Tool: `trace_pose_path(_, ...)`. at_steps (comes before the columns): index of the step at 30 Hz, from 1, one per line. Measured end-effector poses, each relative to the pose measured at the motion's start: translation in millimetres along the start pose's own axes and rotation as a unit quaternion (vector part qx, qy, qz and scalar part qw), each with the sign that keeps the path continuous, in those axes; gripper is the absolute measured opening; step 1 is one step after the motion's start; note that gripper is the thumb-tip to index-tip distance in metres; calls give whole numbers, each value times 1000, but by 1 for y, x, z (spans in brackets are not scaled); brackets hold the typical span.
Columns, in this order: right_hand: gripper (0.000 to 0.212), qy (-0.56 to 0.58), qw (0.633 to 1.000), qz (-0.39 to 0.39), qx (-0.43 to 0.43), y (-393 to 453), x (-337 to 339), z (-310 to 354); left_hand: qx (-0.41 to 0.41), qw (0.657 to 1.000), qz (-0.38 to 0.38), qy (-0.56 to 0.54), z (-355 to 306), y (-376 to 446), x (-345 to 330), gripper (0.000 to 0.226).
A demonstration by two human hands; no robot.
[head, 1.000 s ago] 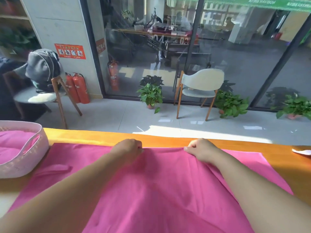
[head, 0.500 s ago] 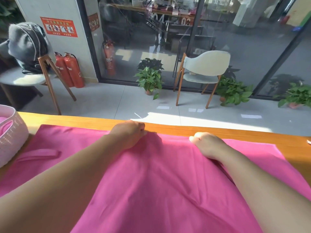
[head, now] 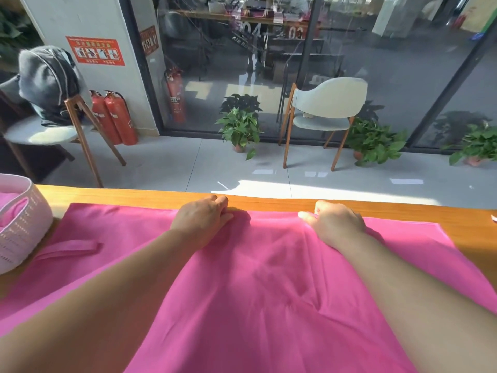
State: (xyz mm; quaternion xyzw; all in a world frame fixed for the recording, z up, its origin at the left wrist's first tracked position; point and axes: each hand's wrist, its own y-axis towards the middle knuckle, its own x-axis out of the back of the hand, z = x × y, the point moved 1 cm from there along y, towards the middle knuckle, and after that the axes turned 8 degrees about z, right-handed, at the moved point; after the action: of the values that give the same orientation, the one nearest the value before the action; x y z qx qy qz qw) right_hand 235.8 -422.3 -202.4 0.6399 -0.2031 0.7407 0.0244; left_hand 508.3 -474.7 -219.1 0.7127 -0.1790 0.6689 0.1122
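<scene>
A floor-to-ceiling glass wall fills the scene from 10 to 2 o'clock, with a grey tiled floor in front of it. Below it, a large bright pink fabric sheet lies spread flat over a long orange-brown wooden table. The sheet covers the frame from 3 round through 6 to 9 o'clock, and its far hem runs just short of the table's far edge. A pale grey shell chair on wooden legs stands at 1 o'clock against the glass. A second wooden-legged chair at 10 o'clock carries a dark grey garment draped over its back. A white woven basket sits on the table at 9 o'clock, touching the sheet's left side, with more pink cloth inside it. Three green potted plants line the foot of the glass, at 12 o'clock, 2 o'clock and 3 o'clock. Two red fire extinguishers stand side by side by the pillar at 11 o'clock. The person's bare forearms reach across the sheet to its 12 o'clock hem. There the left hand curls its fingers round a small bunched fold of the hem. The right hand, well apart from it towards 3 o'clock, pinches the same hem with its thumb pointing towards 9 o'clock. A narrow pink fabric strap lies flat on the sheet near the basket, at 8 o'clock.
</scene>
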Motion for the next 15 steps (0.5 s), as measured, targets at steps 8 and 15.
trace_pose_path(8, 41, 13, 957, -164, 239, -82, -37, 35, -57, 978, -185, -78, -40, -79, -18, 21)
trace_pose_path(15, 84, 4, 981, -20, 192, -112, -72, 14, -38, 997, 1, -60, -49, -113, -42, 76)
